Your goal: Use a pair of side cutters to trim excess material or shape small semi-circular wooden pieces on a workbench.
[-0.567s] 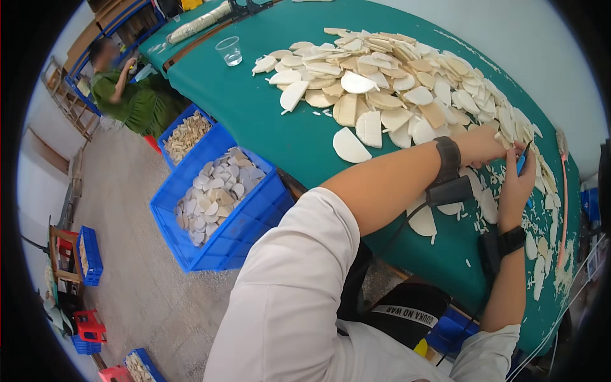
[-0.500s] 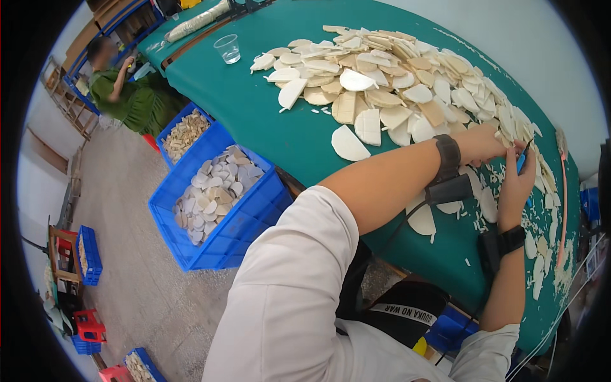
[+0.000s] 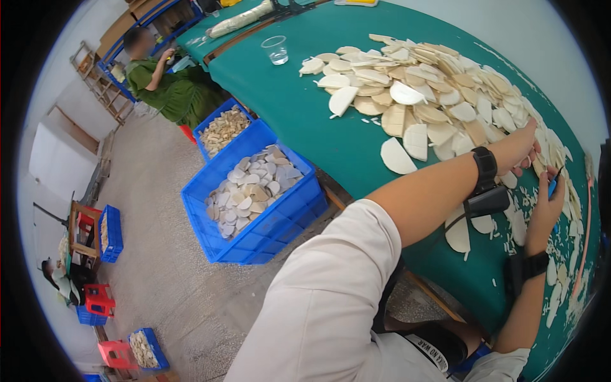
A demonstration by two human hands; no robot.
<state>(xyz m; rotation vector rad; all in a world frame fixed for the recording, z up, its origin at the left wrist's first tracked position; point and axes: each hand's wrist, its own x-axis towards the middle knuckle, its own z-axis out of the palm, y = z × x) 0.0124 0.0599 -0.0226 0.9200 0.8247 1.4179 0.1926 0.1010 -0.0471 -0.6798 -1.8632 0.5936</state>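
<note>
My left hand (image 3: 517, 150) is at the right part of a big heap of cream and white half-round slabs (image 3: 407, 95) on the green table. Its fingers are curled, and what they hold is mostly hidden. Just nearer to me, my right hand (image 3: 548, 202) is closed around a slim blue-handled knife (image 3: 553, 186) with its dark tip pointing up. Small white trimmings (image 3: 527, 197) and several loose slabs lie around both hands. Each wrist wears a black strap with a dark box-shaped device.
A clear plastic cup (image 3: 275, 50) stands at the far left of the green table (image 3: 318, 146). Beside the table, a blue crate (image 3: 254, 245) holds cut pieces, with another crate behind it. A co-worker in green (image 3: 162, 89) sits beyond. Red stools (image 3: 98, 299) and more crates are at left.
The view has swung left, so the table and crates appear farther right. My left hand has drawn slightly away from my right hand, which still grips the knife.
</note>
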